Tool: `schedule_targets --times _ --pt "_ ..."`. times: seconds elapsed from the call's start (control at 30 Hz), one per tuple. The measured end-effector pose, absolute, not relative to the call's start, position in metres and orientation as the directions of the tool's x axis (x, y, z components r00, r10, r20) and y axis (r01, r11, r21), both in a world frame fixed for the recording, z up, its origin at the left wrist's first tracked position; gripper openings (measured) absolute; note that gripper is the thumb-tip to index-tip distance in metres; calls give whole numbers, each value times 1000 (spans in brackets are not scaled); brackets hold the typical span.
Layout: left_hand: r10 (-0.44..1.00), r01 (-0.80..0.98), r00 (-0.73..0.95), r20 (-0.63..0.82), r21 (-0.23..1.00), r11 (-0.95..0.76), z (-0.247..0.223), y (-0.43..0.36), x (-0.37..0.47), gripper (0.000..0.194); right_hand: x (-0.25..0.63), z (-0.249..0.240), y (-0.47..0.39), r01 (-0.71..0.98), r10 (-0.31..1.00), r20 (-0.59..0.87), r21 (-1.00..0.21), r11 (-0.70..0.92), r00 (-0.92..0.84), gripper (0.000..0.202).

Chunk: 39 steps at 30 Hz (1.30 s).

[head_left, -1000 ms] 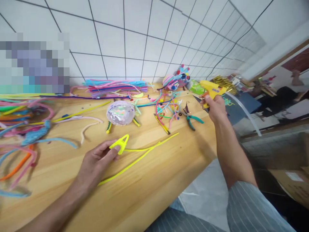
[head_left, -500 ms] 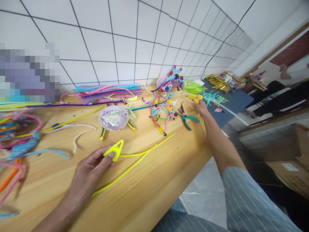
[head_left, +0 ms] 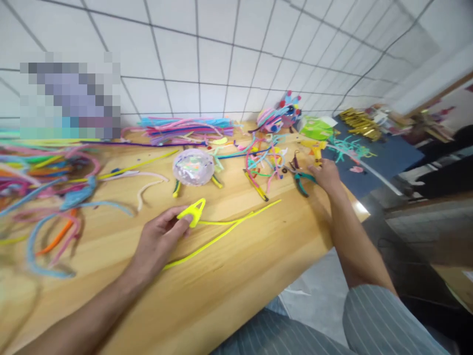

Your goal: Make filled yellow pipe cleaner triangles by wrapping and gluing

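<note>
My left hand [head_left: 157, 241] pinches a small folded yellow pipe-cleaner piece [head_left: 198, 211] with a pointed loop at its top, between thumb and fingers just above the table. Two long yellow pipe cleaners [head_left: 218, 239] lie beside it on the wood, one passing behind the hand. At the table's right end, my right hand [head_left: 327, 175] is closed around the handle of a yellow hot glue gun [head_left: 313, 145], whose body points left. Teal-handled pliers [head_left: 303, 185] lie just left of that hand. A clear plastic dome-like piece [head_left: 194, 167] stands beyond my left hand.
Bundled pipe cleaners [head_left: 188, 129] lie along the tiled wall, and a colourful tangle [head_left: 48, 177] covers the left side. A yellow cutter knife [head_left: 255, 186] rests mid-table. Striped craft figures [head_left: 275, 118] and a green packet [head_left: 316, 128] stand behind. A blue surface [head_left: 395, 150] adjoins at right.
The view has turned left, shifting everything rightward in the picture. My right hand has come slightly toward me and more of the glue gun's handle shows. The left hand keeps its pinch.
</note>
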<state>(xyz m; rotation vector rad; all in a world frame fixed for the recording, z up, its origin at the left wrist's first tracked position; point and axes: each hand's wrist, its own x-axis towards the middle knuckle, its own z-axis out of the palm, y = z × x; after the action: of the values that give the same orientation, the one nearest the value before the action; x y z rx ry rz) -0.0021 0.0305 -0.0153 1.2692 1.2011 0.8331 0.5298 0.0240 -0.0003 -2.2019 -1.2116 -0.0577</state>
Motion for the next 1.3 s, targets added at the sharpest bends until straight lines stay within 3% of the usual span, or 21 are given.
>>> schedule_targets --times 0.07,0.13,0.27,0.37,0.47,0.6,0.7,0.87,1.1,1.3 --pt "952 109 239 -190 980 168 -14 31 -1 47 501 3 15 834 728 432 -411 -367 533 45" --pt "964 52 212 -161 987 154 -13 31 1 43 461 8 9 928 800 506 -336 -160 321 37" --pt "985 -74 139 -100 991 111 -10 29 3 38 360 16 3 862 909 401 -415 292 -115 15" --pt "995 -150 96 -25 988 40 -8 30 1 34 292 16 2 779 892 288 -441 446 -347 7" --pt "998 -181 66 6 983 6 -7 33 0 35 244 11 4 767 857 188 -385 513 -479 8" --pt "998 -204 59 7 979 5 -8 39 -2 33 213 -1 12 808 857 61 -304 504 -512 4" --pt "998 -219 65 -1 976 15 -9 40 -1 31 208 -4 18 784 854 50 -372 497 -518 13" --pt "993 -245 111 -28 968 55 -11 39 0 28 213 19 22 701 896 211 -563 438 -390 7" --pt "990 -296 135 -39 952 78 -15 36 3 30 199 39 25 687 846 445 -517 511 -294 7" --pt "985 -307 169 -35 948 87 -16 35 3 35 190 33 33 657 863 472 -596 462 -179 13"
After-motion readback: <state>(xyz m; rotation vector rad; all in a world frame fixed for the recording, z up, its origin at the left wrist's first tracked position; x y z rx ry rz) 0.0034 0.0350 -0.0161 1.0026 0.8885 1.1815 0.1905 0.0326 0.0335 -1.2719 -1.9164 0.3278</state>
